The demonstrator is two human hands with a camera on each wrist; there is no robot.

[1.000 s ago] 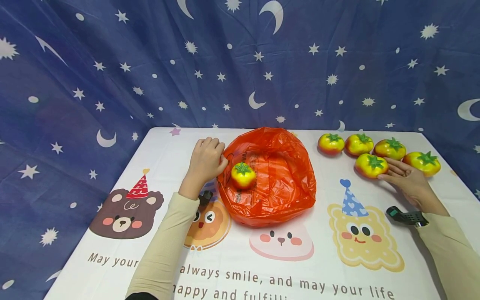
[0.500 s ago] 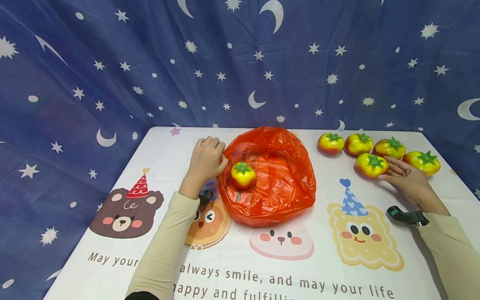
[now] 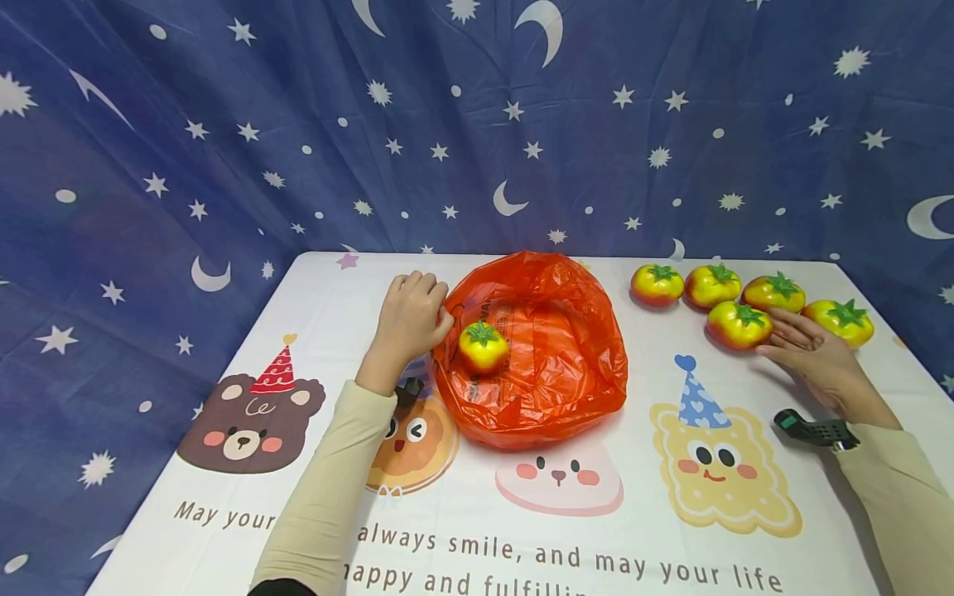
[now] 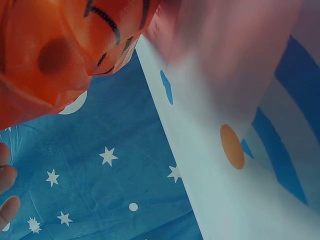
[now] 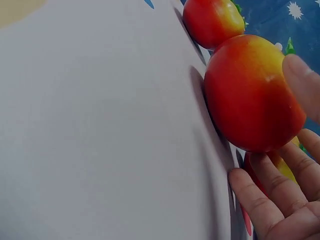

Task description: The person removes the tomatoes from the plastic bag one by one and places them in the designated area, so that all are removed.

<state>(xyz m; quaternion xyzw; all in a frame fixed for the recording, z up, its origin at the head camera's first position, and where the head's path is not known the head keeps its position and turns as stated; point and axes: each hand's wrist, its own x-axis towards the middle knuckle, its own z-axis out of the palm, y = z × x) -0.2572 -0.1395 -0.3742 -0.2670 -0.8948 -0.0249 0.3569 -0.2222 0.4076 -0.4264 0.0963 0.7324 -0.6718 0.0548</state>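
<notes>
My left hand (image 3: pixel 410 319), fingers curled, grips the left rim of a red plastic bag (image 3: pixel 566 364) that lies with its mouth spread. Inside the bag, toward its left side, sits one yellow-and-red tomato (image 3: pixel 483 348) with a green star-shaped top. My right hand (image 3: pixel 820 364) is beside the front tomato (image 3: pixel 738 324) of a group at the right. In the right wrist view its fingers are loosely spread near that tomato (image 5: pixel 252 95), the thumb by its upper side and fingertips at its lower edge. Whether they touch it is hard to tell.
Behind the front tomato, more tomatoes (image 3: pixel 713 285) stand in a row near the table's back edge; another tomato (image 3: pixel 840 321) is close to my right fingers. The white tablecloth (image 3: pixel 633 530) has cartoon prints and lettering. A blue starry curtain (image 3: pixel 447 124) hangs behind.
The front tomato has shifted slightly back toward the row. My right hand has moved a little to the right, its fingers looser about the tomato. The left hand and bag stay nearly still.
</notes>
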